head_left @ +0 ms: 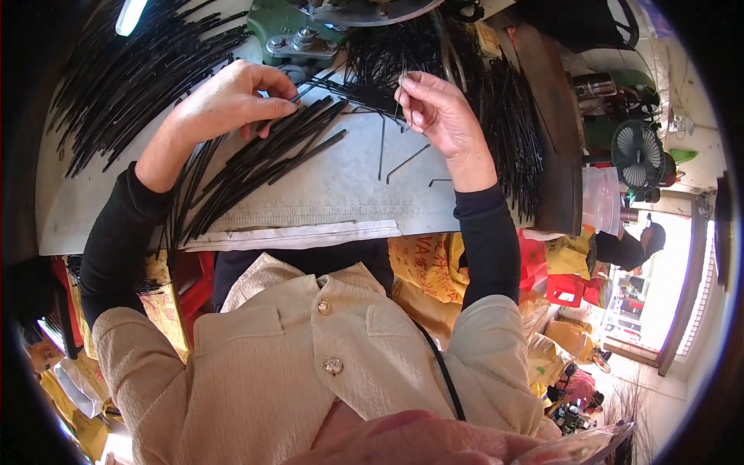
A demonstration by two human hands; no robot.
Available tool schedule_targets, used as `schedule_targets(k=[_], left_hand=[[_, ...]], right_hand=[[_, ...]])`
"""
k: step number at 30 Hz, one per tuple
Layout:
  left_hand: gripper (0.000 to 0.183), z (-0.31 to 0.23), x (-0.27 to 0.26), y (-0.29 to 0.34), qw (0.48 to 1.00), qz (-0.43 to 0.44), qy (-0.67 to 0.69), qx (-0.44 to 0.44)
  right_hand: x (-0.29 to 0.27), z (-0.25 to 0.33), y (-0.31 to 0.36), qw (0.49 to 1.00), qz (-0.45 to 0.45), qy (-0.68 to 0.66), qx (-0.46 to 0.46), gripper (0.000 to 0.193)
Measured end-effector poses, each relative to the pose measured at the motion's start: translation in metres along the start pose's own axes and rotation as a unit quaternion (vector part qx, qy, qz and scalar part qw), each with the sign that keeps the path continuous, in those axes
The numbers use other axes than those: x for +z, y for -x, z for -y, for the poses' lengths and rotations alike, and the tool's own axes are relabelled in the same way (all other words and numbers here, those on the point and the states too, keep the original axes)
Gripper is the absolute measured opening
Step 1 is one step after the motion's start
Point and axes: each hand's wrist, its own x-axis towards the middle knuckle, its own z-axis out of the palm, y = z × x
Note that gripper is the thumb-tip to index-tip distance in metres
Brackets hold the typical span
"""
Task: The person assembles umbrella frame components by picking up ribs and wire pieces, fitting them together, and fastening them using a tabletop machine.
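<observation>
My left hand [244, 102] is bent over the table, and its thumb and fingertips close on a slim black rod [316, 84]. Beneath and beside this hand lies a loose bundle of black rods [267, 159], spread slantwise toward the table's near edge. My right hand [443, 116] is raised at the right, pinching a thin metal wire [404, 68] between thumb and forefinger; its lower part is hard to make out. Several thin bent wires [406, 163] lie on the tabletop just left of and below the right hand.
A green machine base [298, 31] with bolts stands at the far middle. Black rods [143, 74] are heaped at far left, and another pile [515, 132] lies at right. A marked scale [310, 211] and white strip [302, 235] run along the near edge. A fan [638, 153] is at right.
</observation>
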Motion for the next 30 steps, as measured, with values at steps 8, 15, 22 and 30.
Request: schedule_targets(k=[8, 15, 22, 30], left_hand=[[0.026, -0.006, 0.001, 0.002, 0.999, 0.019, 0.045, -0.02], [0.025, -0.003, 0.0, 0.002, 0.998, 0.007, 0.06, -0.02], [0.025, 0.004, 0.002, 0.0, 0.998, -0.012, 0.057, 0.003], [0.023, -0.003, 0.0, 0.001, 0.996, 0.004, 0.086, -0.027]], right_hand=[[0.008, -0.004, 0.007, 0.994, -0.055, 0.091, -0.014, 0.012], [0.016, -0.002, 0.016, 0.957, -0.087, 0.275, -0.03, 0.012], [0.03, -0.012, 0.024, 0.77, -0.139, 0.596, -0.181, 0.013], [0.037, -0.011, 0.026, 0.681, -0.16, 0.691, -0.182, 0.013]])
